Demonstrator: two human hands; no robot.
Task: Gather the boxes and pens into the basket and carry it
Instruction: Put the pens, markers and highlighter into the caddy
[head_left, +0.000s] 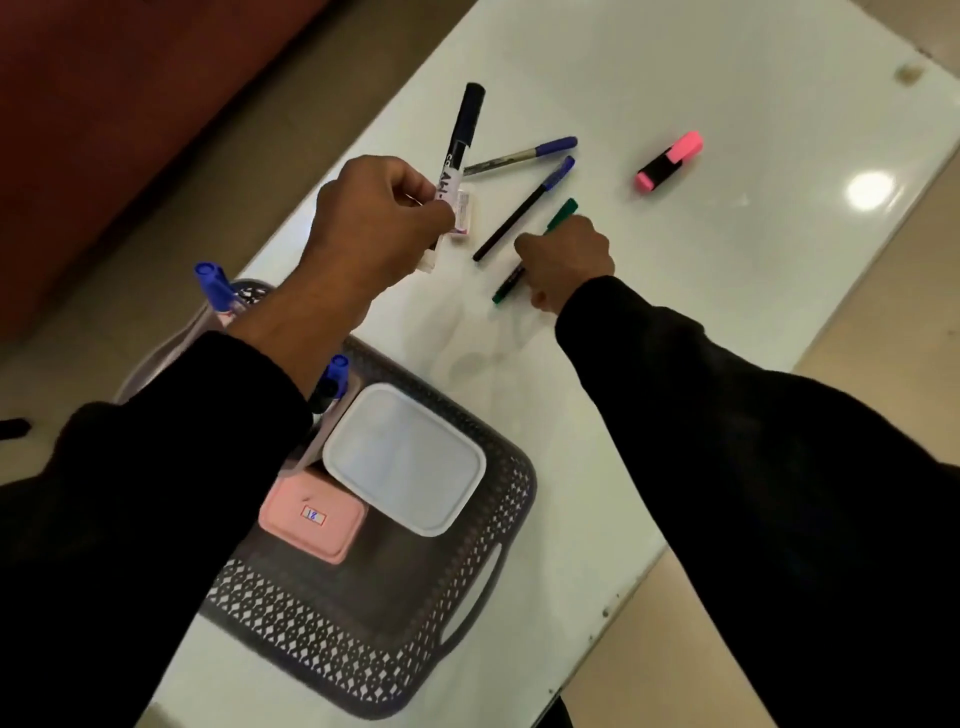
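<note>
A black-capped marker (460, 156) was pinched in the left hand (374, 218) above the white table (727, 322), while the right hand (569, 260) closed over a green pen (558, 214) lying there. The grey basket (498, 566) nearby already held a white box (405, 457) and a pink box (311, 517). Pen-gathering appeared under way; next, both pens likely needed carrying to the basket, with two blue-capped pens (540, 182) and a pink highlighter (670, 161) left on the table.

The pink box (313, 519) in the basket (498, 525) carries a small white label with "18", seen upside down. The marker (461, 143) above the basket shows partly hidden letters, perhaps "Ahl"; the rest is unreadable.
</note>
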